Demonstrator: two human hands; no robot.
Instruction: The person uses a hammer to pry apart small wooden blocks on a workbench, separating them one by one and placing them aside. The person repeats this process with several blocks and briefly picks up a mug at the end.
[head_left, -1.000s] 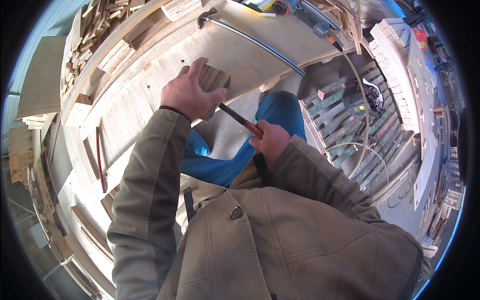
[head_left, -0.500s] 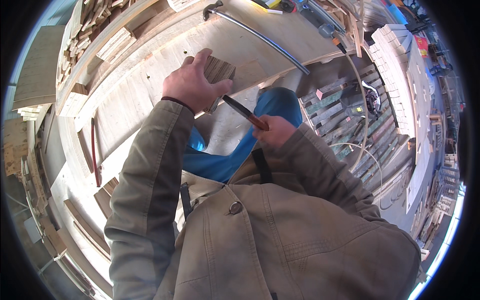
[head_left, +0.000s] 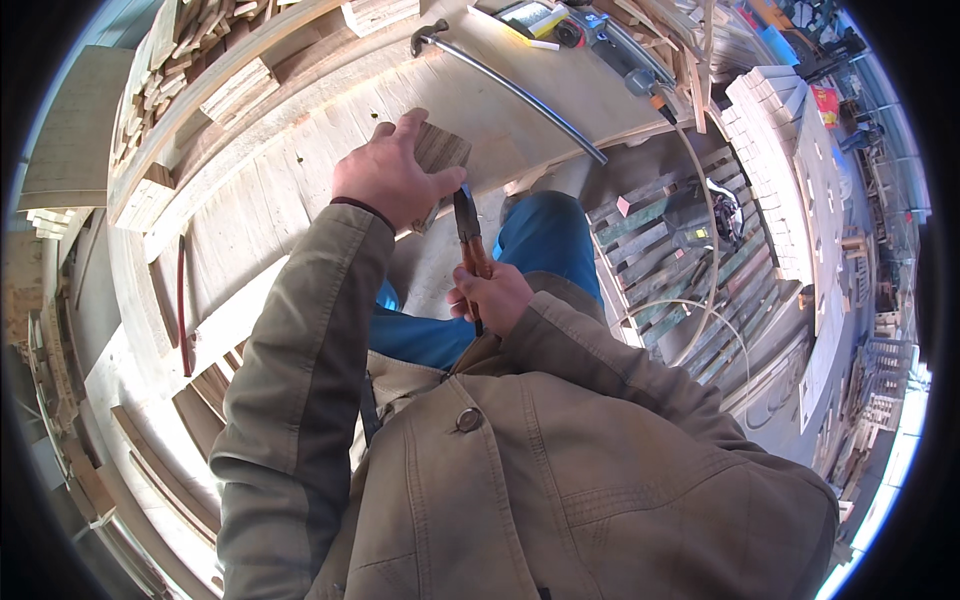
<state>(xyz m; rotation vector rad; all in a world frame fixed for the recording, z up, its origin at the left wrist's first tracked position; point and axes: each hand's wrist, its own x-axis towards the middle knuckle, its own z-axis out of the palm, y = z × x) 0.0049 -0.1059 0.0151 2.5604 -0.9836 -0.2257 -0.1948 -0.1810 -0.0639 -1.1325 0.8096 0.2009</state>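
My left hand (head_left: pixel 392 178) is wrapped over a block of layered plywood (head_left: pixel 443 150) at the edge of the wooden bench. The thumb presses the near side, and the fingers reach across its top. In front of my body, my right hand (head_left: pixel 497 298) grips a pair of pliers (head_left: pixel 467 222) by the brownish-orange handles. Their dark jaws point away from me and reach the block's near right side, close to my left thumb. Whether the jaws touch the block I cannot tell.
A claw hammer (head_left: pixel 510 90) with a long metal shaft lies across the bench (head_left: pixel 340 110). Farther right is a power tool (head_left: pixel 640 80) with a hose (head_left: pixel 704 165). A slatted pallet (head_left: pixel 670 265) stands below right. Wood strips (head_left: pixel 190 75) are piled far left; a red bar (head_left: pixel 183 305) rests nearer.
My right hand has moved left and toward me. The pliers have swung from a slant to nearly upright, and both handles now show. My left hand stays on the block; the view has shifted slightly.
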